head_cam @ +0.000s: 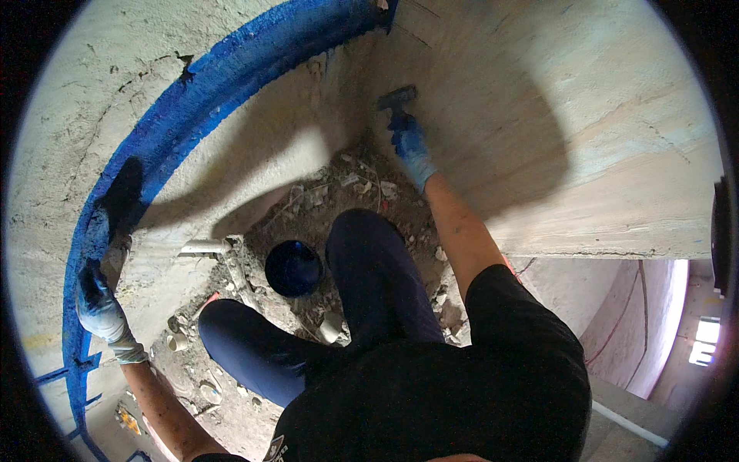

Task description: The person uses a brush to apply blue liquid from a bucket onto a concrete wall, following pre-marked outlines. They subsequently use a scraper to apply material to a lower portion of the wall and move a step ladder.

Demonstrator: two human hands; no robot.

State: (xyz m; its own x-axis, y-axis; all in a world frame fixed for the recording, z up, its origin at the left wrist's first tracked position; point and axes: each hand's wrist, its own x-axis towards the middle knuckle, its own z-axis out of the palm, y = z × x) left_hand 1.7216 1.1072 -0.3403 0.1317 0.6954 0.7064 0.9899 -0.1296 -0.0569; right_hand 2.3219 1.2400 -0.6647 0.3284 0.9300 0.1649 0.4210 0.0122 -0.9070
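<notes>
My right hand (411,141), in a light work glove stained blue, is closed on the handle of a flat, wide brush or scraper (397,98); its dark head lies at the bare concrete wall. My left hand (99,306), in a similar stained glove, is up at the left wall by a band of blue coating (190,98). Something dark and blurred is just above its fingers; whether the hand holds it I cannot tell. The blue band curves along the wall and ends at the top. A round bucket (293,268) with dark blue content stands on the ground left of my right knee.
Rubble and debris (369,179) cover the ground about my legs. A white plastic pipe (205,247) sticks out near the left wall, with short pipe stubs (178,342) below it. At the right the wall ends at an edge, with an opening and hanging cables (644,312) beyond.
</notes>
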